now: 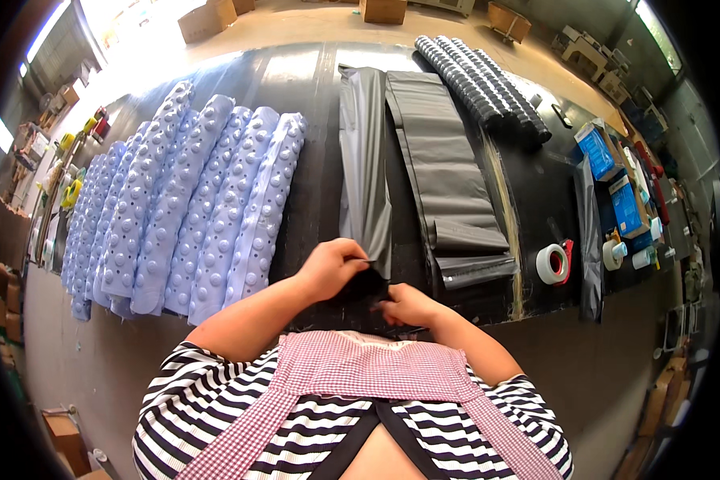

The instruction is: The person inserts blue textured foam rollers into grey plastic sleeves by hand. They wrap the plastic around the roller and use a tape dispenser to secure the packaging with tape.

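A long dark plastic bag (366,168) lies lengthwise on the black table, its near end drawn up at the front edge. My left hand (336,268) pinches one side of the bag's open mouth. On the other side of that mouth is my right hand (408,306), its fingers curled at the black edge and slightly blurred. A dark gap shows between the two hands. Just right of it lies a stack of flat grey plastic bags (448,168), with folded ends toward me. Left of my hands rest several rolled light-blue bubble-textured mats (208,192), side by side.
Black-and-white rolls (480,84) lie at the far right of the table (316,160). Toward the right edge are a tape roll (550,264) on a red dispenser, a narrow dark plastic strip (589,248) and blue boxes (630,208). Cardboard boxes (208,20) stand on the floor beyond.
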{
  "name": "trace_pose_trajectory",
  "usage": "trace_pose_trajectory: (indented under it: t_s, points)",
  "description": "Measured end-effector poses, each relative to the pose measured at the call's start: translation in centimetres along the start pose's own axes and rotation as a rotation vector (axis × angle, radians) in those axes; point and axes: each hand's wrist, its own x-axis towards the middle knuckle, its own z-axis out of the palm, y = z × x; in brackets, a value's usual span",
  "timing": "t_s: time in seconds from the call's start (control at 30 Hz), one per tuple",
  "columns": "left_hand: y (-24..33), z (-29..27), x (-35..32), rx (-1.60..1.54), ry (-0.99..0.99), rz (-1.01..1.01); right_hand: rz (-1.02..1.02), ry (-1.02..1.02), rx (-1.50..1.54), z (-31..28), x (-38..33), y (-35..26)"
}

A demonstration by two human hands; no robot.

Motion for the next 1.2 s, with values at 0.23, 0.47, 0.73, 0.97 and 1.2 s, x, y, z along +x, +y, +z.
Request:
trace_pose_trajectory:
  t_s: [0.23, 0.47, 0.73, 0.97, 1.2]
  points:
    - [-7.2, 4.8, -5.8, 0.461, 0.441, -0.129, 0.210, 0.266, 0.375, 2.7, -2.8, 3.1]
    - [-8.6, 5.0, -11.3, -0.213, 0.337, -0.506, 0.099, 0.322, 0.534, 4.1, -3.7, 5.9]
    - [-2.3, 11.5, -12.6, 0.513, 0.307, 0.463, -0.132, 0.250, 0.413, 6.5, -7.2, 7.6]
    - [-2.8, 14.5, -10.1, 0.195, 0.243, 0.258, -0.365, 0.398, -0.304, 6.0, -7.9, 5.0]
    - [-11.2, 10.2, -20.2, -0.654, -0.105, -0.250, -0.176, 0.259, 0.058, 4.8, -7.4, 8.2]
